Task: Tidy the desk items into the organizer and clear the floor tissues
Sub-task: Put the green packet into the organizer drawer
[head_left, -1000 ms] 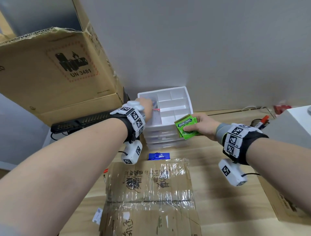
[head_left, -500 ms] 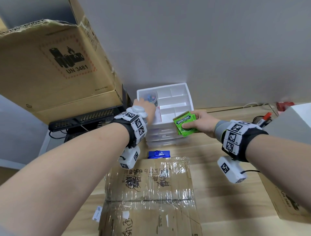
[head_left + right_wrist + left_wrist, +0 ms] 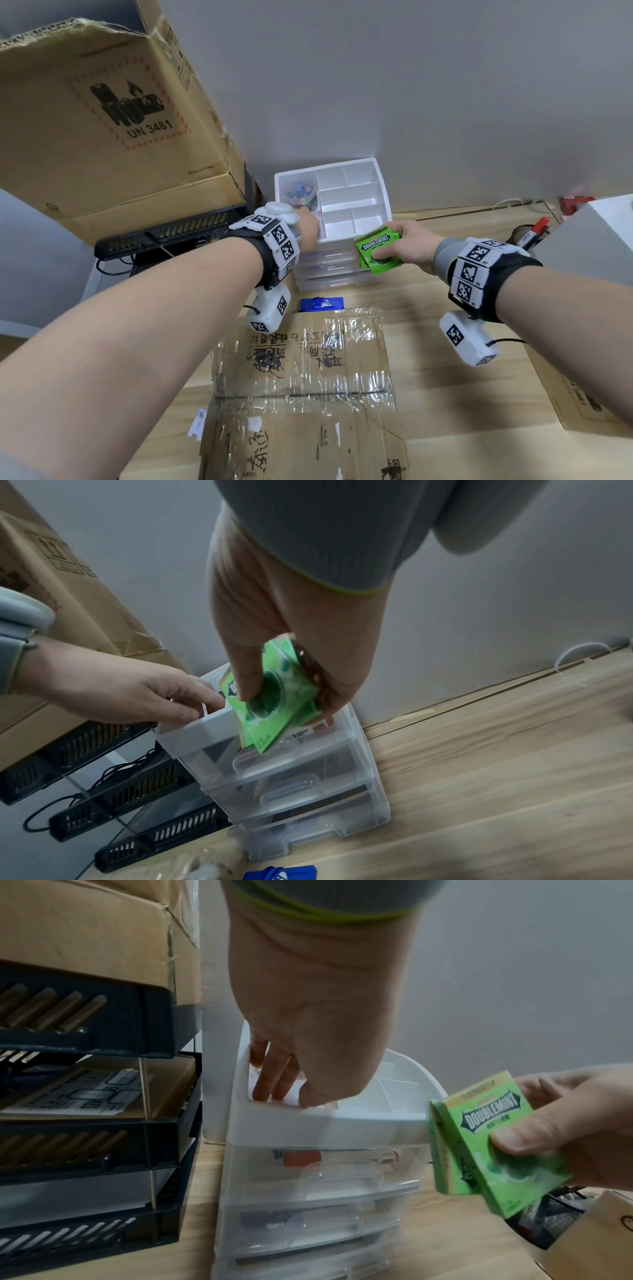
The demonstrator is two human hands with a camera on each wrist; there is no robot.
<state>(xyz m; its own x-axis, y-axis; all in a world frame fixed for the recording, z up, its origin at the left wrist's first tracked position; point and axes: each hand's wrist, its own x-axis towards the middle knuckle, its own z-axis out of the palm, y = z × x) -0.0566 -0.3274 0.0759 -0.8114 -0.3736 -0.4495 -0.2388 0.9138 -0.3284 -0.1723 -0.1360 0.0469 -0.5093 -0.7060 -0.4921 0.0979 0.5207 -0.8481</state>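
Right now the right hand point(image 3: 409, 245) pinches the green gum pack point(image 3: 376, 249) at the organizer's point(image 3: 383, 192) front right corner, its open compartments just behind and left; the left hand point(image 3: 307, 230) dips relaxed fingers into the front left compartment.

Bare forearms, black wristbands point(image 3: 479, 274) with white marker tiles, grey cuffs
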